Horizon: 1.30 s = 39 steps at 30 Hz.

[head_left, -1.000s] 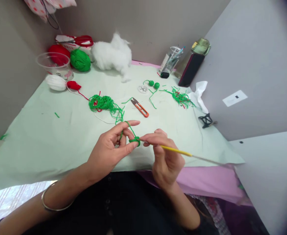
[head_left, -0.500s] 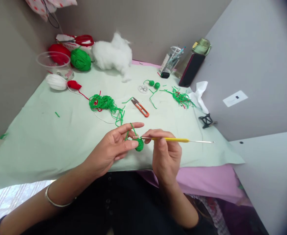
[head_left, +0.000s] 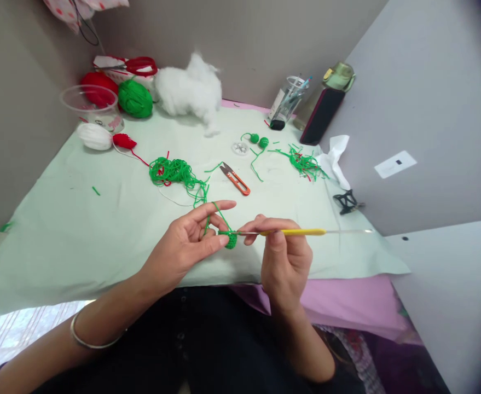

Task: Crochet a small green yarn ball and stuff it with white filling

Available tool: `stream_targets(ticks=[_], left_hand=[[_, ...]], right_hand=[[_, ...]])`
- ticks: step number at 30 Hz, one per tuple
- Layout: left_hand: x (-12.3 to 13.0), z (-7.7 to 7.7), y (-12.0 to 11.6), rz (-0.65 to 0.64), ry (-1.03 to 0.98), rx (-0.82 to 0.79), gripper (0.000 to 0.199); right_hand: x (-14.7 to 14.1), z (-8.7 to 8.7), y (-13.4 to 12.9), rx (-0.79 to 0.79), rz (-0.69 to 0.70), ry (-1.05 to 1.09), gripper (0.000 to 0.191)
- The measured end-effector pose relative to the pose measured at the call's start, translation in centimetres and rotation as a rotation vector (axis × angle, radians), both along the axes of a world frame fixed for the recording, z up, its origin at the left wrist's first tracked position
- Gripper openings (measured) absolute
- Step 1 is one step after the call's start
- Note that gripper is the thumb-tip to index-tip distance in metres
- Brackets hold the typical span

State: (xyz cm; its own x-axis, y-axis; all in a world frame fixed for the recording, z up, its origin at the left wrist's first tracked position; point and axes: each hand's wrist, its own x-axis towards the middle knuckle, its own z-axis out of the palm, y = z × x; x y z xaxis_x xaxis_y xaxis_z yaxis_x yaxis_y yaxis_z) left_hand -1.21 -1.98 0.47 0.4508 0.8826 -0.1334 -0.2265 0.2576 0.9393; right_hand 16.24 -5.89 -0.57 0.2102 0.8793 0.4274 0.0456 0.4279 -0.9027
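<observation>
My left hand [head_left: 186, 241] pinches a small green crocheted piece [head_left: 231, 241] between thumb and fingers. Green yarn runs from the piece up over its raised index finger and back to a loose green tangle [head_left: 174, 172]. My right hand [head_left: 285, 251] grips the yellow handle of a crochet hook [head_left: 301, 232] like a pen. The hook's thin metal tip reaches left to the top edge of the green piece, and its other metal end points right. Orange thread snips [head_left: 238, 181] lie on the cloth just beyond both hands.
Two small green balls [head_left: 264, 143] sit behind the snips by a clear round case [head_left: 240, 148]. Yarn scraps [head_left: 306, 165], a black clip [head_left: 347, 202] and a phone [head_left: 322, 116] are at right. White stuffing [head_left: 189, 90] and yarn balls [head_left: 135, 99] stand at the back left.
My right hand and the hook have moved right, away from my left hand. My left hand has shifted slightly left and up with the green piece, and the yarn stretches longer from the index finger.
</observation>
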Motion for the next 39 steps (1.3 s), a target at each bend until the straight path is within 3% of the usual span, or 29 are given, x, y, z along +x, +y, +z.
stream_targets(ticks=[5, 8, 10, 12, 14, 16, 19, 23, 27, 30, 33, 36, 39], left_hand=[[0.5, 0.4, -0.6, 0.118, 0.119, 0.059, 0.051], [0.8, 0.6, -0.6, 0.052, -0.022, -0.094, 0.059], [0.7, 0.7, -0.3, -0.038, -0.13, -0.251, 0.057], [0.5, 0.7, 0.1, -0.072, -0.193, -0.335, 0.05], [0.4, 0.7, 0.3, -0.063, -0.22, -0.327, 0.047], [0.3, 0.7, 0.4, -0.075, -0.209, -0.285, 0.047], [0.5, 0.6, 0.1, -0.071, -0.147, -0.196, 0.048], [1.0, 0.3, -0.2, 0.046, -0.103, -0.107, 0.05], [1.1, 0.3, 0.1, -0.006, -0.18, -0.256, 0.043], [0.8, 0.5, 0.5, -0.07, -0.25, -0.36, 0.03], [0.6, 0.4, 0.7, -0.041, -0.259, -0.333, 0.025], [0.7, 0.1, 0.5, -0.03, -0.174, -0.196, 0.028], [0.8, -0.1, 0.2, -0.031, -0.05, -0.037, 0.032]], right_hand=[[0.2, -1.0, -0.4, 0.27, -0.141, -0.56, 0.029], [0.0, -2.0, -0.3, 0.429, -0.263, -0.751, 0.037], [-0.2, -2.1, -0.1, 0.413, -0.264, -0.668, 0.033], [-0.3, -1.6, 0.1, 0.264, -0.207, -0.414, 0.026], [-0.3, -0.9, 0.3, 0.108, -0.146, -0.117, 0.022], [-0.4, -0.4, 0.4, 0.04, -0.085, 0.047, 0.019], [-0.6, -0.4, 0.6, 0.033, -0.041, -0.013, 0.018], [-0.7, -1.2, 0.4, 0.146, -0.116, -0.291, 0.025], [-0.4, -1.8, 0.2, 0.328, -0.242, -0.615, 0.034], [-0.2, -1.4, 0.3, 0.236, -0.269, -0.366, 0.023], [-0.2, -0.7, 0.6, 0.04, -0.159, -0.01, 0.02], [-0.4, -0.4, 0.7, -0.028, -0.024, 0.053, 0.016], [-0.4, -0.6, 0.8, -0.042, 0.01, 0.063, 0.015]])
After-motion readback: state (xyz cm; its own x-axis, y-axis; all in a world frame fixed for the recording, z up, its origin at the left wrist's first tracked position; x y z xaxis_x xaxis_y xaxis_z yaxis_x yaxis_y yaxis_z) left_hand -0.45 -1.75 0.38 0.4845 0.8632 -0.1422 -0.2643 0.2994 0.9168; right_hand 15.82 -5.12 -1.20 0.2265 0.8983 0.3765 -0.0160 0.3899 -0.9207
